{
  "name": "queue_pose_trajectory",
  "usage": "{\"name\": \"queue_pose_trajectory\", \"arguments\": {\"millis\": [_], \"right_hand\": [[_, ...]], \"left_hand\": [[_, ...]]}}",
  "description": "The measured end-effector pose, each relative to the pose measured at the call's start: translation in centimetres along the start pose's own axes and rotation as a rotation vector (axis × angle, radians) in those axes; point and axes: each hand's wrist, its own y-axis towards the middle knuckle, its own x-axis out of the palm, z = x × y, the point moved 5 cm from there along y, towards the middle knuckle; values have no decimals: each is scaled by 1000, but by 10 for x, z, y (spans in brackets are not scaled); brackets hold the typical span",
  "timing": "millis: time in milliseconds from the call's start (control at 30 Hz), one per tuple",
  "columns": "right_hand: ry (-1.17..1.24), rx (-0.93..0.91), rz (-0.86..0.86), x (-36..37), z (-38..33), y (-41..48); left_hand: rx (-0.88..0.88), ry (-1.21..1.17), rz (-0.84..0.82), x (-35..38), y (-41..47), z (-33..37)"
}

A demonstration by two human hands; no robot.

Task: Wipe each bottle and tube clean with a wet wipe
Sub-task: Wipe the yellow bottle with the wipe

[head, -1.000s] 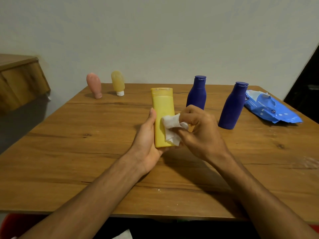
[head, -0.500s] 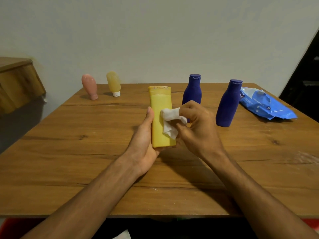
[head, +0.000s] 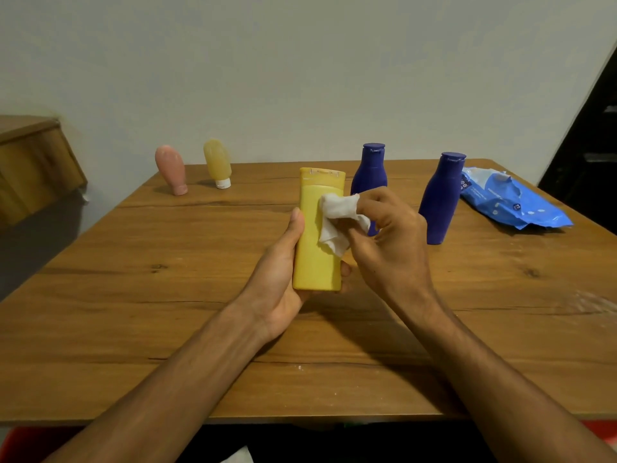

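Head view showed my left hand [head: 280, 289] gripping the yellow bottle [head: 317, 235] above the table [head: 133, 312], my right hand [head: 390, 248] pinching the wet wipe [head: 337, 222] against it; four others seemed left.

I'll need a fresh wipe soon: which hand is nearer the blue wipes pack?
Right. The right hand, holding the wet wipe, is left of the wipes pack; the left hand, gripping the yellow bottle, is farther left.
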Motion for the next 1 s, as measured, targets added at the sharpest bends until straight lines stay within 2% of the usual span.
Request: {"name": "queue_pose_trajectory", "arguments": {"millis": [67, 233, 367, 500, 600, 767, 1000], "right_hand": [[9, -4, 45, -3, 1, 1], [4, -51, 9, -2, 1, 1], [10, -59, 108, -8, -1, 2], [-59, -197, 1, -2, -9, -1], [-66, -169, 71, -6, -7, 0], [-85, -244, -10, -3, -11, -1], [-90, -217, 55, -4, -9, 0]], "left_hand": [[-11, -1, -28, 2, 0, -2], [20, 50, -46, 3, -1, 1], [1, 119, -83, 6, -3, -2], [22, 134, -78, 6, -2, -1], [9, 134, -74, 8, -3, -2], [22, 141, -59, 8, -5, -1], [25, 235, -70, 9, -6, -2]]}}
